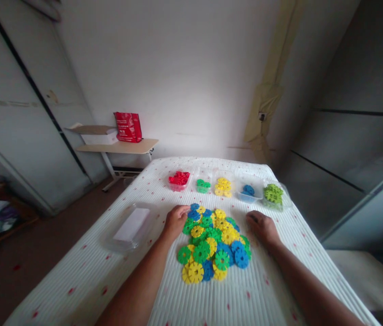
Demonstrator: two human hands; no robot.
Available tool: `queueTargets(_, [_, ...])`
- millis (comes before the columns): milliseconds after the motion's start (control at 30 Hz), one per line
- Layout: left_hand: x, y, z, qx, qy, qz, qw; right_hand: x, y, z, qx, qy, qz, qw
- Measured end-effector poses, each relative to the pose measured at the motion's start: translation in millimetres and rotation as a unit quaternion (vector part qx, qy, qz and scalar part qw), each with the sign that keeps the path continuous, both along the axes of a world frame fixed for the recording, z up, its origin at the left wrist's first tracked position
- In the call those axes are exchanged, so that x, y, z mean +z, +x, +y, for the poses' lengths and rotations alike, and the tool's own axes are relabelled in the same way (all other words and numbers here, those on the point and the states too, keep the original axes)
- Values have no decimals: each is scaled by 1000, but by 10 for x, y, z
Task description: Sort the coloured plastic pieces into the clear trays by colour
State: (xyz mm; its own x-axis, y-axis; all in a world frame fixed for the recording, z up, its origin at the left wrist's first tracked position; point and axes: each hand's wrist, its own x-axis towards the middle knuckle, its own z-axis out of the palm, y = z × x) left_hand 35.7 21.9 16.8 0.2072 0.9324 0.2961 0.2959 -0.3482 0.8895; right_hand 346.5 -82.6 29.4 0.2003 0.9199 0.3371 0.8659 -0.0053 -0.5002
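Observation:
A loose heap of flat, notched plastic snowflake discs (213,244) in green, yellow and blue lies on the white quilted cover between my hands. At the heap's far left edge is my left hand (176,222), its fingers reaching toward a blue disc (194,215); whether they touch it is unclear. My right hand (262,225) rests on the cover to the right of the heap, apart from it. Its fingers are curled inward, and what may be under them is hidden.
Behind the heap stand clear tubs of red pieces (179,179), green pieces (203,184), yellow pieces (223,186), blue pieces (247,191) and light-green pieces (273,194). A clear container (130,228) with a pale insert lies left. A side table (123,147) bears a red bag (128,127).

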Motion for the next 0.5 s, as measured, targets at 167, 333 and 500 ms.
queueTargets(167, [-35, -4, 9, -1, 4, -1, 1000, 158, -172, 110, 33, -47, -29, 998])
queueTargets(333, [-46, -11, 21, -2, 15, 11, 1000, 373, -578, 343, 11, -150, -62, 987])
queueTargets(500, [-33, -17, 29, -2, 8, 2, 1000, 429, -883, 552, -13, -205, -157, 966])
